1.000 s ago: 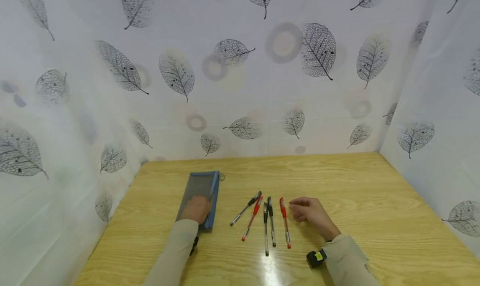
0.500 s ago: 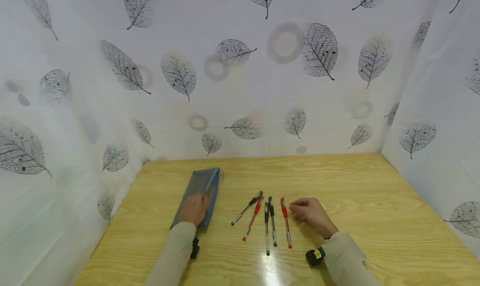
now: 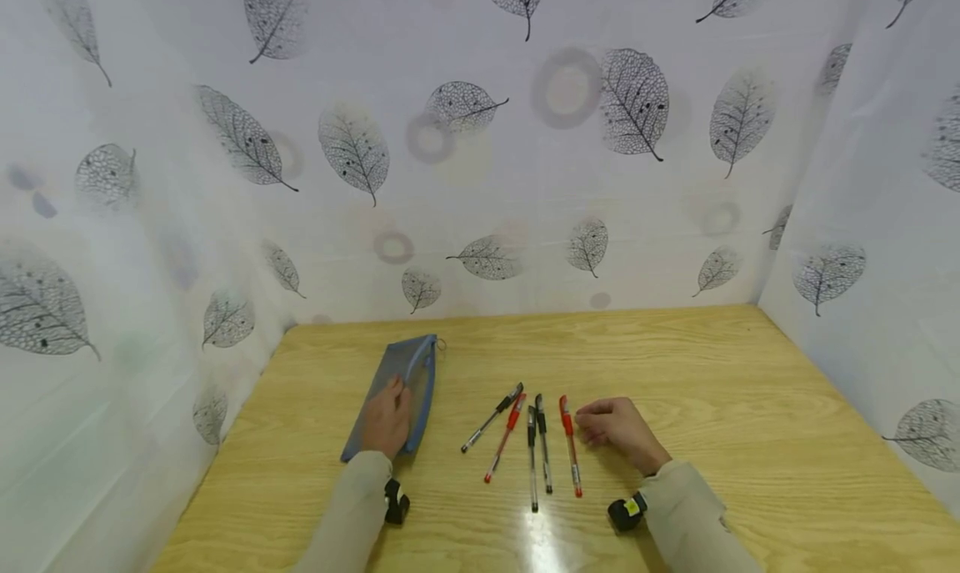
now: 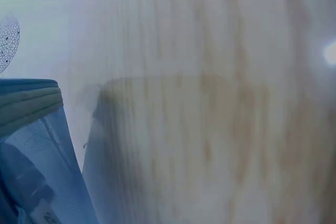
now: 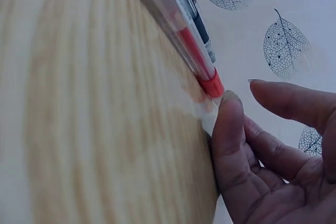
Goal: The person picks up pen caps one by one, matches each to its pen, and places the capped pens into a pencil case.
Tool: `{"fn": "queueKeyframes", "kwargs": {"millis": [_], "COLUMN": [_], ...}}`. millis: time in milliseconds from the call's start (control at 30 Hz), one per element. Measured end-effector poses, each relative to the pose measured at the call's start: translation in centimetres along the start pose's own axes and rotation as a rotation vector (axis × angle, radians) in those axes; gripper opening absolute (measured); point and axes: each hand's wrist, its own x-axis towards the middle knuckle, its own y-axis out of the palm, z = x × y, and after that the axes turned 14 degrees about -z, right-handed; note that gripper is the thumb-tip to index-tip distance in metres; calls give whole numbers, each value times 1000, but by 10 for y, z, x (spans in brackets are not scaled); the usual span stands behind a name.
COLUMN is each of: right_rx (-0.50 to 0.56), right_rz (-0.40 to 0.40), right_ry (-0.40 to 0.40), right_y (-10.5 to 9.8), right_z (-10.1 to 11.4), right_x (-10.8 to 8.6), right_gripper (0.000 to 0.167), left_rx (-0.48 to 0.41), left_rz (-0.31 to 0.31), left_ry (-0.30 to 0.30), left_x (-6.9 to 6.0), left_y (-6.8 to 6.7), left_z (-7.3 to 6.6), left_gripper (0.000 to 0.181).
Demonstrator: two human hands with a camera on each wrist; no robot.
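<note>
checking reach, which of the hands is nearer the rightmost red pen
Right. The right hand is just to the right of the rightmost red pen, near its far end; the left hand is well to its left, holding the blue pouch.

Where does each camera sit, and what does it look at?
Head: on the person's head, facing forward and down at the table, pouch and pens; left hand and right hand show.
Left wrist: on that wrist, facing the pouch's edge and table; fingers seem to show dimly through the pouch.
Right wrist: on that wrist, facing a red pen; the right hand shows close up.
Head and right wrist share the right hand.
</note>
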Motion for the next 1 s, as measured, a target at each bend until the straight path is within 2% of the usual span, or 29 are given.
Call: {"fn": "queueKeyframes", "kwargs": {"millis": [167, 367, 733, 1000], "right_rx": [2, -29, -251, -365], "right_rz": [-8, -31, -131, -161], "right_ry": [17, 36, 44, 45], "right_y": [3, 9, 25, 30], "right_z": [0, 3, 9, 15], "right_x": [0, 2, 6, 5], "right_gripper": [26, 22, 13, 15], "left_rx": [-38, -67, -97, -123], "left_rz": [-4, 3, 16, -33], "left_ry": [-50, -77, -100, -71], "left_x": [-2, -4, -5, -7], "left_y": [1, 0, -1, 0], "left_z": [-1, -4, -7, -8], "left_gripper": [38, 39, 39, 36]}}
